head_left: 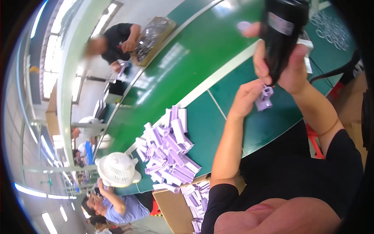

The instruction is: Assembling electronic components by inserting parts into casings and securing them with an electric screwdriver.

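Observation:
My right hand (293,69) is wrapped round a black handheld power screwdriver (281,35), its body tilted and its narrow tip pointing down. My left hand (247,97) pinches a small light-purple plastic part (264,103) with an open frame at its upper end. The driver's tip meets or nearly meets this part close to my left fingertips; the exact contact is hidden. To the left of my left forearm lies a heap of purple and white plastic pieces (171,150) on the green table (212,128).
A cardboard box (169,210) with more purple pieces stands below the heap. A white fan (117,169) is at the table's left end. Pale rings (330,31) lie at the far right. Across the green belt (171,70), a person (120,43) works beside a carton (157,39); another person (120,208) sits lower left.

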### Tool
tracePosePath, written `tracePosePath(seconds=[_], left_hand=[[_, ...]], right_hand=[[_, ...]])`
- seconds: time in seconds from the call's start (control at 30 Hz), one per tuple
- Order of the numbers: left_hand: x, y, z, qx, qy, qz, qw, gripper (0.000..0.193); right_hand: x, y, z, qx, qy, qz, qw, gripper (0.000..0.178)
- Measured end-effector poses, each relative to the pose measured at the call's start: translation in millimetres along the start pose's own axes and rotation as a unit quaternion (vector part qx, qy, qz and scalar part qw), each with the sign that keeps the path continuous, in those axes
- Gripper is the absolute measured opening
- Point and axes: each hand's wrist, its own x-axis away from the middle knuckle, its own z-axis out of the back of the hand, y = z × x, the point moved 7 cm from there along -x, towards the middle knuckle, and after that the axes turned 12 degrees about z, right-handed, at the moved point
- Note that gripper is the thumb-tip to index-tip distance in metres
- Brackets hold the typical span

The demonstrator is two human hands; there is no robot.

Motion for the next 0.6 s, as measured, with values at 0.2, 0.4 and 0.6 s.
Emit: tracePosePath(seconds=[0.2, 0.4, 0.6], left_hand=[[5.9, 7.5, 1.1, 0.015, 0.000, -0.004, 1.000, 0.042], [4.8, 9.8, 1.7, -0.026, 0.031, -0.011, 0.999, 0.044], [4.2, 8.9, 8.0, -0.071, 0.060, 0.021, 0.995, 0.050]], right_hand=[[1.2, 10.7, -5.0, -0.004, 0.011, 0.008, 1.000, 0.109], [-0.8, 9.4, -7.6, -0.056, 0.007, 0.028, 0.998, 0.114], [-0.6, 12.1, -7.4, -0.100, 0.006, 0.041, 0.994, 0.111]])
